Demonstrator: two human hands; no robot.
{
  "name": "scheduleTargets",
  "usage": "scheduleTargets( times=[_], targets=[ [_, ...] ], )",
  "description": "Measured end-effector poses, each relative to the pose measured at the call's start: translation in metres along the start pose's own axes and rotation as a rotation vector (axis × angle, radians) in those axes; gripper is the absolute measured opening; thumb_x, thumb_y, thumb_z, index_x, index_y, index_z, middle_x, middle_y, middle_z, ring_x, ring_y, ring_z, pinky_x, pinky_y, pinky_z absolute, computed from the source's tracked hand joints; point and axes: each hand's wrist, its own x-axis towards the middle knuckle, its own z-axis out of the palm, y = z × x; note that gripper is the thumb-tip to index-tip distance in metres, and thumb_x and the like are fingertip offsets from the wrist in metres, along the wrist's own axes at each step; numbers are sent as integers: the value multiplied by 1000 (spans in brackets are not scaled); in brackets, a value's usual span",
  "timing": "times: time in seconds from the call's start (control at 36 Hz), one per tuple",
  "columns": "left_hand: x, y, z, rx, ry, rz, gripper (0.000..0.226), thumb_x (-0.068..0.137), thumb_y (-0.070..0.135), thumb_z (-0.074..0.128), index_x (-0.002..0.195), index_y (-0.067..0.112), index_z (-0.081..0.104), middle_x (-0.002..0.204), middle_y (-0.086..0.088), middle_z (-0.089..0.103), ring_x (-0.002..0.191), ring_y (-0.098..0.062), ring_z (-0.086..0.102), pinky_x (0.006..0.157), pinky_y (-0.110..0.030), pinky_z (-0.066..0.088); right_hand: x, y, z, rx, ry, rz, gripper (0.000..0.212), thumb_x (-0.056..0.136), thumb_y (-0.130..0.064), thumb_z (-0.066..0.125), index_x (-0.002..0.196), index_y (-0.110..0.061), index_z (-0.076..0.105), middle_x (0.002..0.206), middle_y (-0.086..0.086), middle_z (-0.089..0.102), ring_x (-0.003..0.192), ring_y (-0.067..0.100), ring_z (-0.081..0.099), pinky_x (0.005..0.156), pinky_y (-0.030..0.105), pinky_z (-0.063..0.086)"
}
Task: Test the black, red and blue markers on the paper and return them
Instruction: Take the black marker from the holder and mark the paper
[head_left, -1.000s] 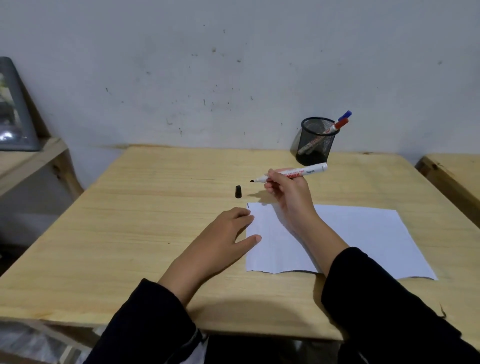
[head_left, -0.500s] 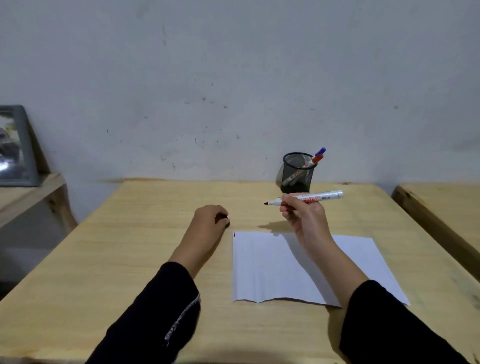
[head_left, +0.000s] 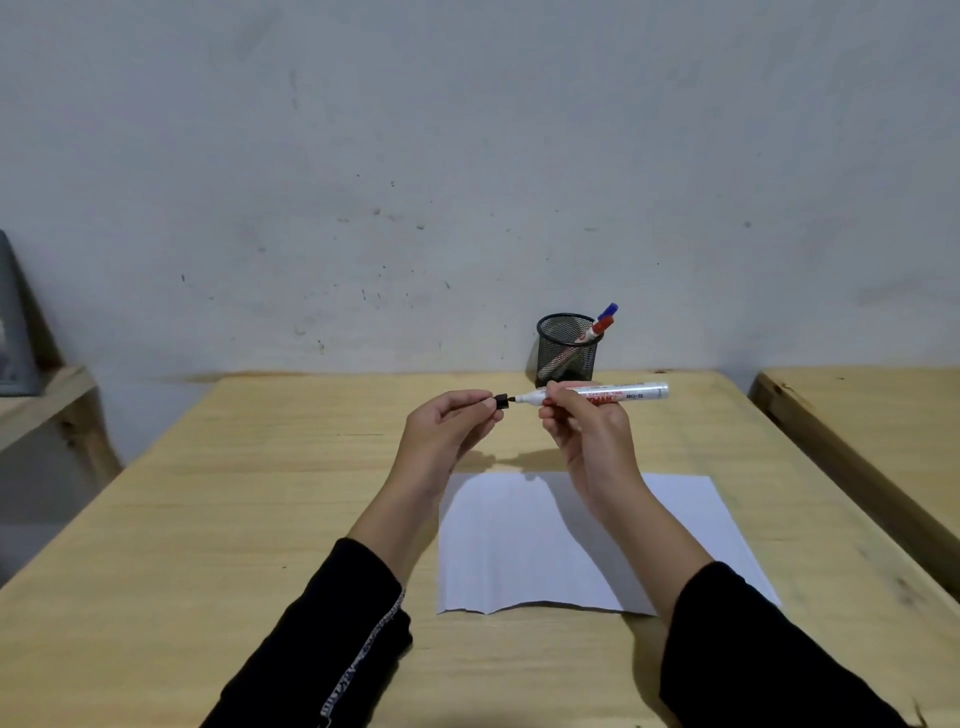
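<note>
My right hand (head_left: 584, 426) grips the black marker (head_left: 618, 393), a white barrel held level above the table with its black tip pointing left. My left hand (head_left: 447, 423) pinches the small black cap (head_left: 500, 401) right in front of that tip, almost touching it. Both hands hover above the far edge of the white paper (head_left: 524, 545), which lies flat on the wooden table (head_left: 260, 493). The black mesh pen cup (head_left: 567, 347) stands at the table's back edge by the wall. In it lean the red marker (head_left: 600, 327) and the blue marker (head_left: 609, 310), caps up.
A second wooden table (head_left: 872, 410) stands to the right across a narrow gap. At the left a wooden shelf (head_left: 47, 400) carries a grey framed object (head_left: 15, 322). The grey wall rises directly behind the pen cup.
My left hand reached to the cap on the table, picked it up and raised it to the marker's tip. My right hand kept the marker level and lifted slightly. The camera tilted up.
</note>
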Motion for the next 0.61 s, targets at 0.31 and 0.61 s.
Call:
scheduleTargets(
  times=[0.31,0.61],
  targets=[
    [-12,7,5,-74,-95,-33,11,83,-1,61,93,0,66,84,-8,71,73,-8,70,72,-13,55,-11,-8,-1,-34,13,-15,8,85,1,59,78,-4,61,57,2,57,50,8,56,50,14,48],
    [-21,8,16,-23,-179,-60,8,85,2,60,88,4,67,76,-4,72,71,-8,70,69,-13,54,-23,-12,-3,-49,-20,-20,14,86,1,57,74,-5,61,56,3,58,51,8,55,50,15,48]
  ],
)
